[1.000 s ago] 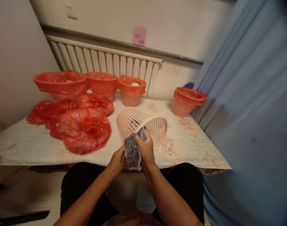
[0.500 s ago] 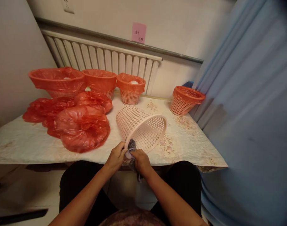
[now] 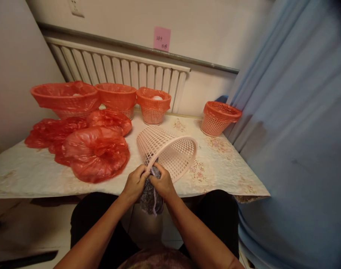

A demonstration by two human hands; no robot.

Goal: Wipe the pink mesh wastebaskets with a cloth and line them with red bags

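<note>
A pale pink mesh wastebasket [image 3: 150,144] lies on its side on the table, its mouth turned toward me and to the right. My left hand [image 3: 135,183] grips the rim at its near left edge, fingers closed. Just right of it, my right hand [image 3: 163,183] is closed on a dark grey cloth [image 3: 150,198] with a light purple edge. Part of the cloth presses inside the basket's wall by the rim, and the rest hangs down between both hands over the table's front edge.
Crumpled red plastic bags [image 3: 96,153] lie to the left. Behind them stand a wide red-lined basket [image 3: 65,95], a second lined basket [image 3: 117,95] and a smaller one [image 3: 153,108] holding something white. Another lined basket [image 3: 215,123] stands at right beside a blue curtain [image 3: 285,123]. A radiator [image 3: 125,71] is behind.
The cloth has spread out and hangs larger below the hands, and some now shows through the basket's holes. My right hand has shifted slightly up and left along the rim.
</note>
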